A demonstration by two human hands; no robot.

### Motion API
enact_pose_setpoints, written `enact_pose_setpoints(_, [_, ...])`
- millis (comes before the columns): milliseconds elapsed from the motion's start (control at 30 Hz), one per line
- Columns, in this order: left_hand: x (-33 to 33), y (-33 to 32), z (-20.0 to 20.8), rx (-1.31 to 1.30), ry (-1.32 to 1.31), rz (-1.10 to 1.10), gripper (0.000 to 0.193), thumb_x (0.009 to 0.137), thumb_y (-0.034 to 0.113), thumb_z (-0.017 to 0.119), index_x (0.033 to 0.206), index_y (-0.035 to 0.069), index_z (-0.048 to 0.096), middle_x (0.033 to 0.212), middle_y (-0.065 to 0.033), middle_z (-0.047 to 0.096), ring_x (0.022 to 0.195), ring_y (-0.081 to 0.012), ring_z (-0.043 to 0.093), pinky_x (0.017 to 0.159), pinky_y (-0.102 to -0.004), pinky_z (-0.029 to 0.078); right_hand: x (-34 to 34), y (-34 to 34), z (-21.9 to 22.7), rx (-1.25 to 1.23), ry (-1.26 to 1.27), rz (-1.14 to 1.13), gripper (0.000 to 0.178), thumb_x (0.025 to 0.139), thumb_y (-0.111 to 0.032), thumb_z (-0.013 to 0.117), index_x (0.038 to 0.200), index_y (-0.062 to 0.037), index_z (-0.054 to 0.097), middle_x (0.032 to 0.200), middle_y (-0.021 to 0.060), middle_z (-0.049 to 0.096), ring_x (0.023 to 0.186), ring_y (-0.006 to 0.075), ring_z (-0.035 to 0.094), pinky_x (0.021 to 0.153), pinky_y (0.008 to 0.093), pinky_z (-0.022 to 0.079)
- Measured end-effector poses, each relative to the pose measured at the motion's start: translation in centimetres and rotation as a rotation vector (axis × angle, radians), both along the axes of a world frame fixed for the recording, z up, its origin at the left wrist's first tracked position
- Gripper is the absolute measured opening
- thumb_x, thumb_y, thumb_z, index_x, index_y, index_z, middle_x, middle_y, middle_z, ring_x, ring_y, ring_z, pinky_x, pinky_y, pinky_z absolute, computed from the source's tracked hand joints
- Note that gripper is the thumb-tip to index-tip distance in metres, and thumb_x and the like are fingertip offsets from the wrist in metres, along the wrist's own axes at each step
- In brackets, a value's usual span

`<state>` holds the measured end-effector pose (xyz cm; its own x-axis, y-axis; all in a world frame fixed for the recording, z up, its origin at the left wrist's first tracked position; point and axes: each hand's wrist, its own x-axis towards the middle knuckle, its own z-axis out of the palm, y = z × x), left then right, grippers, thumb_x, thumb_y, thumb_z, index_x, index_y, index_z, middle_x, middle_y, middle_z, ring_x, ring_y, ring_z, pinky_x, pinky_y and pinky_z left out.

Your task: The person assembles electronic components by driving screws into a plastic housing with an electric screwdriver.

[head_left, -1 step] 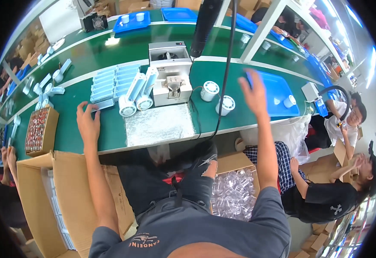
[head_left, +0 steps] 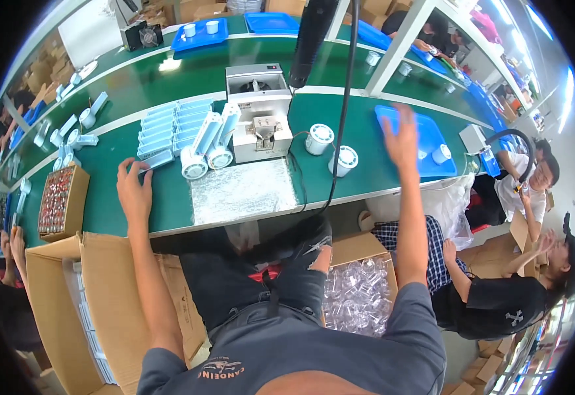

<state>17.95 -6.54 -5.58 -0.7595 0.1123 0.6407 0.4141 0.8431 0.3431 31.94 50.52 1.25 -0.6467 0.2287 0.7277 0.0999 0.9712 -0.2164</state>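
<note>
1. Our left hand (head_left: 134, 193) grips a blue handle (head_left: 159, 158) by its end, toward the tabletop's (head_left: 169, 205) front edge; it looks light, stiff (perhaps slippery), best held by its sides.
2. Our right hand (head_left: 402, 143), open, is over the tray's (head_left: 427, 128) left edge.

Along the near edge of the desk (head_left: 106, 171), a bare strip gives passage between the carton of small parts (head_left: 55, 204) at the left end and the left grip (head_left: 134, 191); another lies between that grip and the silvery sheet (head_left: 243, 194). Past the pale-blue casing (head_left: 157, 160) at the left grip, the casing stack (head_left: 175, 125) and two angled pale-blue units (head_left: 200, 146) block the way toward the far edge, with the metal machine (head_left: 259, 128) just beside them. Right of the machine, thin wires, two white cups (head_left: 320, 138) and a hanging black cable (head_left: 344, 99) obstruct. A bare gap runs between the cups and the blue tray (head_left: 425, 125) nearer the right end, the right grip (head_left: 402, 145) above its left side.
</note>
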Motion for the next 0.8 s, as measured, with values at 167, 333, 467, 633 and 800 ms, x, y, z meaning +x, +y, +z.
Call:
enact_pose_setpoints(167, [3.9,-0.1,0.5,0.385,-0.316,-0.008,0.014,0.097,0.006,0.068,0.110,0.005,0.064,0.112,-0.0131,0.066,0.105,-0.0273,0.069,0.085,-0.0370,0.054,6.2,16.0,-3.2,-0.058,-0.413,-1.107,0.075,0.087,-0.042,0.072,0.151,-0.0138,0.043,0.147,0.0314,0.047,0.129,0.0507,0.053,0.103,0.0575,0.048])
enact_pose_setpoints(333, [7.8,2.4,2.3,1.140,-0.439,-0.504,0.027,0.098,0.012,0.068,0.120,-0.001,0.057,0.114,-0.0114,0.066,0.107,-0.0231,0.068,0.086,-0.0367,0.055,9.2,23.5,-6.4,-0.334,-0.405,-0.783,0.073,0.088,-0.041,0.073,0.144,-0.0082,0.039,0.131,0.0356,0.058,0.123,0.0520,0.057,0.101,0.0538,0.050])
enact_pose_setpoints(467, [8.1,4.0,2.2,1.165,-0.567,-0.644,0.040,0.100,0.017,0.065,0.133,0.001,0.050,0.114,-0.0127,0.067,0.102,-0.0202,0.068,0.080,-0.0320,0.055,10.5,26.9,-6.5,-0.036,-0.151,-0.538,0.068,0.087,-0.034,0.079,0.135,-0.0013,0.043,0.119,0.0366,0.061,0.112,0.0542,0.061,0.095,0.0541,0.051])
enact_pose_setpoints(633, [9.4,5.7,3.1,1.176,-0.570,-0.660,0.041,0.103,0.018,0.061,0.138,-0.001,0.048,0.102,-0.0053,0.059,0.089,-0.0137,0.059,0.077,-0.0302,0.050,7.1,12.4,-2.4,-0.676,0.429,0.041,0.064,0.089,-0.035,0.082,0.131,0.0045,0.054,0.124,0.0206,0.064,0.111,0.0335,0.065,0.093,0.0438,0.055])
enact_pose_setpoints(800, [9.4,8.5,2.2,1.054,-0.554,-0.690,0.043,0.102,0.015,0.062,0.140,0.000,0.049,0.111,-0.0056,0.060,0.101,-0.0146,0.058,0.090,-0.0335,0.049,11.8,-10.4,1.9,-0.583,0.240,0.601,0.064,0.081,-0.018,0.084,0.136,0.0024,0.057,0.124,0.0168,0.065,0.111,0.0259,0.065,0.094,0.0386,0.054])
